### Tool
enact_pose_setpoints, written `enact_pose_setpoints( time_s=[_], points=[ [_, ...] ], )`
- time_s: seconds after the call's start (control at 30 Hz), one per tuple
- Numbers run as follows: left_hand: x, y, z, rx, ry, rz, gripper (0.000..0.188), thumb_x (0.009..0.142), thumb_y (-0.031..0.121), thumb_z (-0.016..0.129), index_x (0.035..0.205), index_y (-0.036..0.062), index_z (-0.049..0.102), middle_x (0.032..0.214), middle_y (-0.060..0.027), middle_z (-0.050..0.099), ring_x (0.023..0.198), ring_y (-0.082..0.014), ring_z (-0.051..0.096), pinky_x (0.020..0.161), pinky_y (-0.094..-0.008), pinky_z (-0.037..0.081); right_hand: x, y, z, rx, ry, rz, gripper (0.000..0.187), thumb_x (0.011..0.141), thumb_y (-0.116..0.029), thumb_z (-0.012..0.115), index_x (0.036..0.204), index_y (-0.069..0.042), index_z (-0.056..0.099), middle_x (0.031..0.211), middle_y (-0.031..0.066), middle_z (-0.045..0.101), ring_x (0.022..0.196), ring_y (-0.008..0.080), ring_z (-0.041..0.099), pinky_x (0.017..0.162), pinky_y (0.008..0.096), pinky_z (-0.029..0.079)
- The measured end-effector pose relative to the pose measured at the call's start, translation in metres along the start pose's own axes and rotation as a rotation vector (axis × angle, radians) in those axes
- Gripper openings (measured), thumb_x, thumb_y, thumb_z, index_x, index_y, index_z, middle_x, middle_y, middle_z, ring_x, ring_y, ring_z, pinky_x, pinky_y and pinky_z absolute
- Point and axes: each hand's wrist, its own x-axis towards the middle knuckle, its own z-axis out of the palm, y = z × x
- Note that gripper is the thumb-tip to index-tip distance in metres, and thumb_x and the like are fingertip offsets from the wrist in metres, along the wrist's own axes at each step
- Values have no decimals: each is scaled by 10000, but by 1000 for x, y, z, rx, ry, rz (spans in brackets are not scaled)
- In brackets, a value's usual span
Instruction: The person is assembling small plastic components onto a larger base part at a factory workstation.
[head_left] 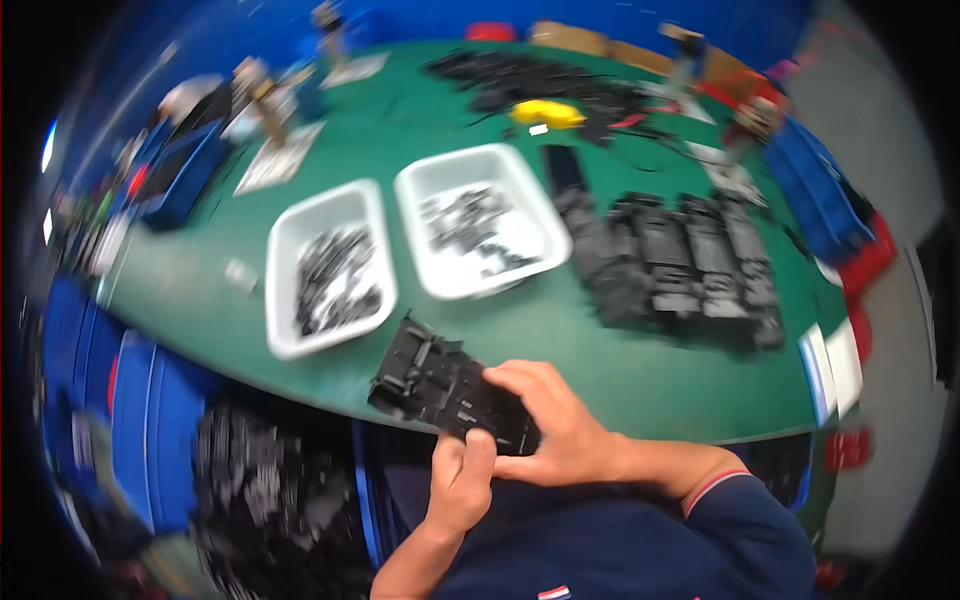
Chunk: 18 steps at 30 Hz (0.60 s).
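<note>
Between my two hands is a black moulded plastic housing, held over the near edge of the green table, tilted with its open, ribbed end toward the upper left. My left hand grips its lower edge, thumb pressed on the surface. My right hand wraps around its right end, fingers over the top edge. Just beyond it stand two white tubs: the left tub holds many small dark parts, and the right tub holds small dark and grey pieces. Motion blurs the fine detail.
Rows of similar black housings lie at the right on the green table. Behind them are a dark heap and a yellow object. Blue bins flank the table, and a blue-sided container of black parts sits below at the left.
</note>
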Motion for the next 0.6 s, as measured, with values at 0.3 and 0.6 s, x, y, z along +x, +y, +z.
enact_pose_setpoints(
  time_s=[0.3,0.6],
  points=[
    [48,-8,64,127,-541,-101,654,890,240,662,1388,-49,351,1500,-201,260,1382,-301,284,1101,-437,305,-44,12,-164,-344,615,372,754,626,-262,851,1240,-5,497,1103,124,578,999,222,580,839,331,468],
    [28,-32,28,134,-257,-313,555,885,149,656,1332,-74,412,1404,-200,418,1308,-311,412,1067,-422,363,-22,64,-227,-918,598,821,738,648,-384,787,1224,-17,508,1131,194,571,1045,340,577,889,417,469]
  ],
)
